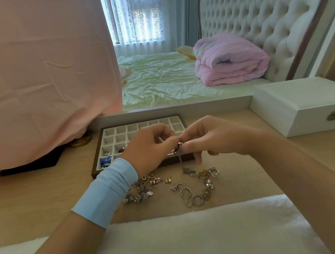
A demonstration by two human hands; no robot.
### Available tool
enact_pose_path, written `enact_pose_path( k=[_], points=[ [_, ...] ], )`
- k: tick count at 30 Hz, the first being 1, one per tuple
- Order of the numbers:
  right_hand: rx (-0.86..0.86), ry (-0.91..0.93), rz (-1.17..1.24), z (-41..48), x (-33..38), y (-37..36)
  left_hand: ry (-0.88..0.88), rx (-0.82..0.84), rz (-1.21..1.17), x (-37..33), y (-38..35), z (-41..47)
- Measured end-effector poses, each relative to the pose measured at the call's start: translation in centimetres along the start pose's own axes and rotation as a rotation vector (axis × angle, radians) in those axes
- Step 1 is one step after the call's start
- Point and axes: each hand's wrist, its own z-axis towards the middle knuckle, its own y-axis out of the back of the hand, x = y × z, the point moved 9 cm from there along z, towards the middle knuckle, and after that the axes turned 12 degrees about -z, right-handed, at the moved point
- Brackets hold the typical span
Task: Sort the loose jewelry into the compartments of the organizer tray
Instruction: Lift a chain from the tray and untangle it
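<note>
Because the chain piece (179,146) trails links down toward the desk (34,194), I pinch it with both hands, left hand (149,144) and right hand (209,137), above the organizer tray's (108,131) near edge, probably to untangle it. Loose jewelry (190,187) waits along the desk's near edge; a few left compartments look filled.

Left hand (151,144) and right hand (207,137) pinch chain (180,156) above organizer tray (109,136); loose jewelry (169,186) on desk.
</note>
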Motion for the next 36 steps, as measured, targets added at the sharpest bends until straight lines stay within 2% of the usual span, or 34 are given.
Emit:
enact_pose_path(
  k=[4, 8, 13, 19, 26, 28, 31, 36],
  points=[
    [-0.074, 0.035, 0.134, 0.3, 0.1, 0.2, 0.080, -0.039, -0.312, 0.0, 0.5, 0.0],
    [-0.060, 0.081, 0.205, 0.3, 0.3, 0.3, 0.127, -0.078, -0.532, 0.1, 0.8, 0.1],
    [-0.036, 0.064, 0.159, 0.2, 0.2, 0.4, 0.158, -0.082, -0.700, 0.3, 0.9, 0.3],
    [-0.152, 0.049, 0.102, 0.0, 0.4, 2.0, 0.200, -0.124, -0.905, -0.1, 1.3, 0.4],
    [-0.149, 0.068, 0.427, 0.2, 0.3, 1.9, 0.197, -0.140, -0.885, -0.6, 2.8, 0.5],
    [-0.153, 0.048, 0.362, 0.2, 0.1, 1.7, 0.179, -0.150, -0.829, -1.0, 3.5, 0.5],
    [-0.144, 0.013, 0.140, 0.1, 0.2, 1.4, 0.145, -0.177, -0.628, -1.6, 5.4, 0.4],
    [0.022, -0.054, -0.137, 0.3, 0.2, -0.8, 0.087, -0.203, -0.404, -2.3, 8.5, 0.2]
  ],
)
